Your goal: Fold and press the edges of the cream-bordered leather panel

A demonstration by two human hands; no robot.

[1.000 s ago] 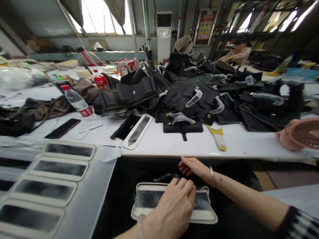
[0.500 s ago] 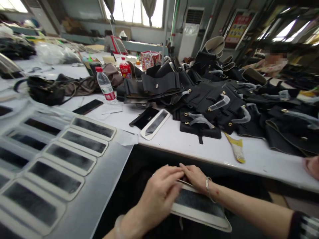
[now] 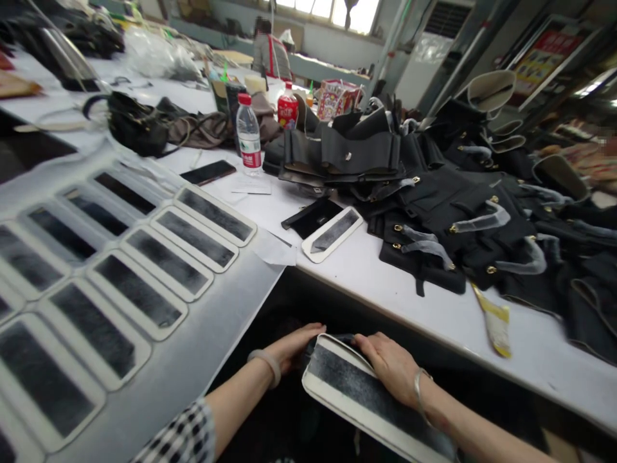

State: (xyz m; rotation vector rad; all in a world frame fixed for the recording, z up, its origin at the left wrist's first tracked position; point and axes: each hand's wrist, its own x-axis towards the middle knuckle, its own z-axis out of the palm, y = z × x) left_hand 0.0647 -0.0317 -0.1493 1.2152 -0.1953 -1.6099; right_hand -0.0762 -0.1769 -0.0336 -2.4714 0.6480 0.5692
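- A long cream-bordered panel (image 3: 359,393) with rounded corners, its middle filled by a wide, dark grey-black strip with a pale, dusty-looking bloom.
- It lies aslant, running from upper left to lower right, where the frame's bottom cuts it off.
- It sits over the dark gap on the near side of the white tabletop (image 3: 354,276), under the right hand (image 3: 395,372).
- Black material, perhaps leather, shows at its upper-left end.

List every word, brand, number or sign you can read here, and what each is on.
None can be read with certainty.
Clear bottle, red label: print too small and blurred.
Red bottle: pale marks, too blurred.
Framed poster: too blurred.
Patterned bag: too small to make out.
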